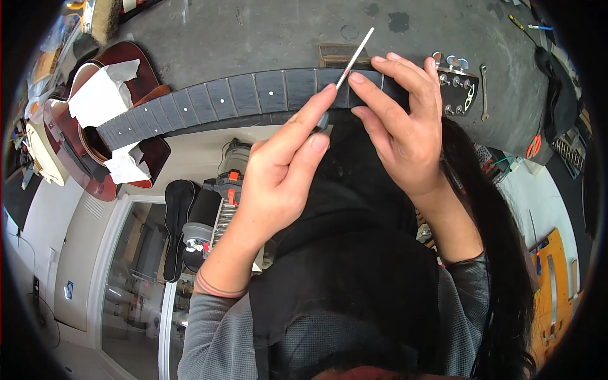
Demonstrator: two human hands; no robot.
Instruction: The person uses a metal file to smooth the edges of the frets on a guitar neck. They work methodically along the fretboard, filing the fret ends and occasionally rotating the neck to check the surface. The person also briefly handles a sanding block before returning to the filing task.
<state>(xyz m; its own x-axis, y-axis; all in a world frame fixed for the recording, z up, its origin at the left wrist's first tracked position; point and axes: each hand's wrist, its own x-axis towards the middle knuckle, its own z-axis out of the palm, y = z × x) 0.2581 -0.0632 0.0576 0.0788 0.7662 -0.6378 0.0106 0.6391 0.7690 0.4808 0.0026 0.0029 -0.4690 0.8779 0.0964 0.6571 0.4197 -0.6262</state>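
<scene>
A guitar neck [240, 95] with a dark fretboard and white dot inlays stretches across the bench's near side. Pinched in my left hand [278, 161] is a slim metal file [361, 45] with a dark handle, its shaft slanting over the frets toward the far right. My right hand [408, 120] lies on the fretboard near the headstock [457, 92], fingers spread, index fingertip close beside the file. The dark red guitar body [149, 79] sits at the left, with torn white paper [104, 95] on it. Whether the file touches a fret I cannot tell.
A wooden block [335, 54] is under the neck on the grey bench [272, 31]. A wrench [484, 92] lies beyond the headstock, with orange-handled pliers [534, 147] farther right. A black case [180, 212] and a machine [231, 183] stand below the bench at left.
</scene>
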